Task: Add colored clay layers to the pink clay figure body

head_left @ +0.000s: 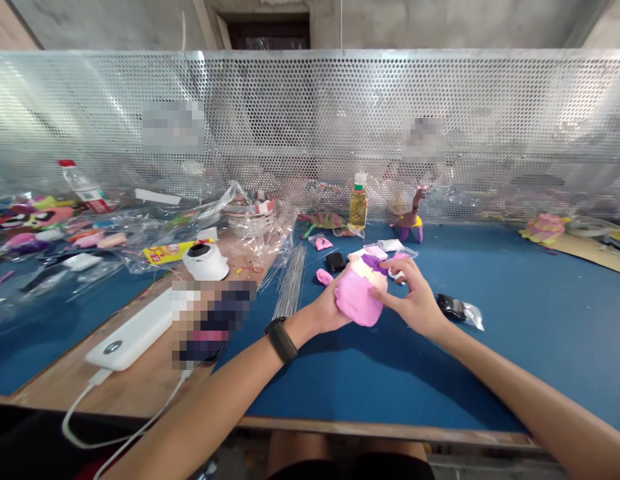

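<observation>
A rounded lump of pink clay (359,298) with a cream upper part is held up over the blue table mat. My left hand (331,311), below a black wristband, wraps around its left side and underside. A purple clay piece (374,263) lies on top of the lump. My right hand (413,298) pinches the edge of that purple piece between its fingers, with the thumb against the pink side. Behind the lump, small clay packets (390,245) lie partly hidden, and a loose pink oval piece (324,277) rests to its left.
Thin wires (291,283) lie left of my hands, beside a white power bank (135,330) with cables. An oil bottle (359,203) and a clay animal figure (413,217) stand behind. A black clay packet (459,311) lies right. A perforated metal screen (300,120) closes off the back.
</observation>
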Tool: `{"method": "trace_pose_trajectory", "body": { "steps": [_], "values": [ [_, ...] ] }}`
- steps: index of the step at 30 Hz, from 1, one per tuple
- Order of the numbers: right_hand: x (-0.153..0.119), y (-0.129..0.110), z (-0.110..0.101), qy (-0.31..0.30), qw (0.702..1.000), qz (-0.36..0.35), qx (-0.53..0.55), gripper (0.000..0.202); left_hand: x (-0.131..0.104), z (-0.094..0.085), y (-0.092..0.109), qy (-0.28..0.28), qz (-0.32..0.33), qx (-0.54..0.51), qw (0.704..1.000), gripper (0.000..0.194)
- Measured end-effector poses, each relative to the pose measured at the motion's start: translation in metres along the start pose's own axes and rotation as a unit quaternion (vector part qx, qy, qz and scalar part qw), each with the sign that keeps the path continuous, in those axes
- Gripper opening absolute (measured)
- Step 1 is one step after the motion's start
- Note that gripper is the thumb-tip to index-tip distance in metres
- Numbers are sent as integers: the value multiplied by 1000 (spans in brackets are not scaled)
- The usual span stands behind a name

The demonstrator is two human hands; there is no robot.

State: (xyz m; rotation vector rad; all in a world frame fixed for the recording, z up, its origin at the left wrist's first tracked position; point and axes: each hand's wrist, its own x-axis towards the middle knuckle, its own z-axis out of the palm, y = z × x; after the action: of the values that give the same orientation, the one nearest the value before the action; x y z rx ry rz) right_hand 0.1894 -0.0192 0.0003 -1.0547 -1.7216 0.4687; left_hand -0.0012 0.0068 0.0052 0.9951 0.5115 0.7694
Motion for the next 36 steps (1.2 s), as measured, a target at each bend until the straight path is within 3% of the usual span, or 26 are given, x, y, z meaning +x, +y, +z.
{"method": "trace_pose_trajectory", "body": {
  "steps": [3,7,9,12,14,22,36],
  "values": [
    [2,4,1,35,998,44,18,62,-2,6,5,-50,-34,-84,995,70],
    [5,7,5,-54,983,118,131,41,-3,4,2,-49,-26,-141,988,65],
    [6,10,6,-59,979,125,152,44,-1,0,-1,1,-10,-115,993,61],
    [9,16,3,-4,980,128,151,46,4,-9,-2,120,-12,-20,992,65],
    [11,20,-1,24,979,138,146,45,6,-14,0,159,-9,45,986,68],
    [17,21,-9,97,967,184,149,45,3,-10,1,183,65,155,969,45],
    [16,20,-9,93,978,145,113,47,4,-15,-8,173,103,215,956,42]
  ]
}}
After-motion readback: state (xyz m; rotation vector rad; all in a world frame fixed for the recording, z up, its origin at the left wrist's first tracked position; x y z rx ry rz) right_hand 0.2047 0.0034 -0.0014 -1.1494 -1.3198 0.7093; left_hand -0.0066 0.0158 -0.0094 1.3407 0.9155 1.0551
